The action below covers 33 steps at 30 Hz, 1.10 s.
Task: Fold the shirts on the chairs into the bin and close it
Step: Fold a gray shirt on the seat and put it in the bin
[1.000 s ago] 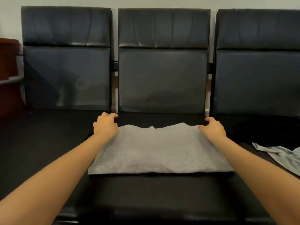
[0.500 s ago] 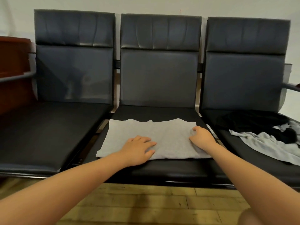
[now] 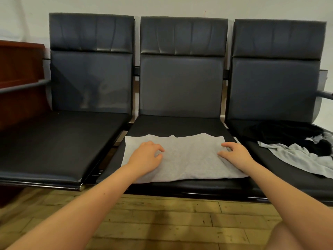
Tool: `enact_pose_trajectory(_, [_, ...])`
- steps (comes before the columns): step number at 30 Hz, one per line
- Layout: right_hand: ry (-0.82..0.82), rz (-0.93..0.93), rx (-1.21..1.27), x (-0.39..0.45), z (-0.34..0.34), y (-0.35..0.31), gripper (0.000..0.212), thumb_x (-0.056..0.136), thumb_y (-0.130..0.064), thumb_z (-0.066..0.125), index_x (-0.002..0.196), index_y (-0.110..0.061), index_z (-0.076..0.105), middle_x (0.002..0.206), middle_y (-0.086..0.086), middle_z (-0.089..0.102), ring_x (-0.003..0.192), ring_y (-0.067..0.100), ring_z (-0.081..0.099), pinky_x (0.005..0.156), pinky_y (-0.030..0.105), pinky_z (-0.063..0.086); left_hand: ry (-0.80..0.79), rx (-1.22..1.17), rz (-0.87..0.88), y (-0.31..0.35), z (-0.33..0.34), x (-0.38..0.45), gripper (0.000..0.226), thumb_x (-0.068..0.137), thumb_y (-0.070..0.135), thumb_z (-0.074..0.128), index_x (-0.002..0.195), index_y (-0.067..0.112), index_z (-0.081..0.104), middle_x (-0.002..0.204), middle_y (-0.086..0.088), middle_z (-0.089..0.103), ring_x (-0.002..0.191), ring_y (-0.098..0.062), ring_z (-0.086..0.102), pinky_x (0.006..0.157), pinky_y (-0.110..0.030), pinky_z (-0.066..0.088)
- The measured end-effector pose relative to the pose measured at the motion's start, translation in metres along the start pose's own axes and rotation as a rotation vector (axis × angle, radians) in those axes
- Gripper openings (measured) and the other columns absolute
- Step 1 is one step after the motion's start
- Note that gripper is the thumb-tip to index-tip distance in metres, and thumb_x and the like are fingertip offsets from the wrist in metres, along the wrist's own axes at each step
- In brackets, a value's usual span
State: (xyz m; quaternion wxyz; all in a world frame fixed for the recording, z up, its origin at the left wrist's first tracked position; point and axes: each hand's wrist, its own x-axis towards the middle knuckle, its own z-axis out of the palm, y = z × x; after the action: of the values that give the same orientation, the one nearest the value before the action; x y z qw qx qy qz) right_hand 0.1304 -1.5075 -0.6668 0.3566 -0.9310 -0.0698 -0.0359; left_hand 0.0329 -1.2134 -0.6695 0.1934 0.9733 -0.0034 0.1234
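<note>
On the middle chair (image 3: 180, 91) seat, a grey shirt (image 3: 189, 157) is lying flat, folded into a rough rectangle, its long edge running from 9 to 3 o'clock across the cushion and its near edge sitting close to the seat's front lip.

Left hand (image 3: 146, 159) is resting palm-down on the shirt's 9 o'clock half, fingers loosely curled and spread, thumb tucked toward the centre; it is pressing on the fabric, not pinching it.

Right hand (image 3: 236, 154) is lying on the shirt's 3 o'clock end, fingers extended toward 10 o'clock over the cloth, open and flat; no fabric is visibly gathered in it.

Both forearms are reaching in from 6 o'clock over a wooden floor (image 3: 162, 222).

At 3 o'clock, the right chair (image 3: 273, 83) is carrying an unfolded heap: a black garment (image 3: 288, 132) toward the backrest and a pale blue-grey shirt (image 3: 302, 157) spilling toward the seat front, the two touching and partly overlapping.

At 9 o'clock, the left chair (image 3: 90, 78) is standing beside a reddish wooden cabinet (image 3: 19, 73).

The bin is not appearing in view.
</note>
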Motion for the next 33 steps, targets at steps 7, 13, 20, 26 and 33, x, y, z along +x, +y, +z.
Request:
enact_pose_trajectory(7, [0.045, -0.024, -0.04, 0.011, 0.013, -0.008, 0.028, 0.09, -0.02, 0.064, 0.118, -0.02, 0.064, 0.128, 0.002, 0.059, 0.119, 0.019, 0.052, 0.094, 0.027, 0.039, -0.072, 0.066, -0.026, -0.012, 0.008, 0.007, 0.03, 0.098, 0.036, 0.045, 0.124, 0.03, 0.059, 0.127, 0.002, 0.051, 0.117, -0.017, 0.047, 0.099, -0.033, 0.043])
enact_pose_trajectory(13, [0.227, -0.05, 0.314, 0.025, 0.011, -0.033, 0.033, 0.09, -0.008, 0.056, 0.122, -0.014, 0.063, 0.127, 0.004, 0.059, 0.124, 0.021, 0.05, 0.098, 0.029, 0.037, -0.08, 0.006, -0.08, -0.024, -0.004, 0.02, 0.029, 0.097, 0.031, 0.048, 0.122, 0.029, 0.061, 0.129, 0.001, 0.053, 0.12, -0.017, 0.047, 0.097, -0.03, 0.04])
enact_pose_trajectory(20, [0.083, -0.449, -0.022, 0.016, 0.048, -0.104, 0.038, 0.091, -0.008, 0.052, 0.125, -0.022, 0.061, 0.126, 0.003, 0.06, 0.118, 0.02, 0.053, 0.096, 0.029, 0.043, -0.091, -0.096, -0.191, -0.049, -0.016, 0.015, 0.026, 0.096, 0.026, 0.051, 0.118, 0.026, 0.064, 0.128, 0.001, 0.059, 0.116, -0.014, 0.055, 0.093, -0.023, 0.041])
enact_pose_trajectory(26, [-0.421, -0.558, -0.406, -0.017, 0.073, -0.133, 0.052, 0.092, -0.034, 0.056, 0.142, -0.034, 0.04, 0.132, 0.002, 0.057, 0.117, 0.021, 0.054, 0.092, 0.031, 0.044, -0.083, -0.091, -0.205, -0.05, -0.015, 0.017, 0.024, 0.096, 0.026, 0.051, 0.117, 0.028, 0.064, 0.126, 0.001, 0.061, 0.113, -0.014, 0.056, 0.089, -0.023, 0.042])
enact_pose_trajectory(33, [-0.348, -0.321, -0.245, -0.014, 0.022, -0.103, 0.034, 0.082, -0.04, 0.069, 0.114, -0.031, 0.06, 0.096, -0.01, 0.06, 0.088, 0.011, 0.06, 0.071, 0.025, 0.049, -0.072, -0.108, -0.148, -0.03, -0.005, 0.023, 0.024, 0.096, 0.028, 0.05, 0.115, 0.027, 0.065, 0.12, 0.005, 0.063, 0.104, -0.012, 0.056, 0.091, -0.026, 0.044])
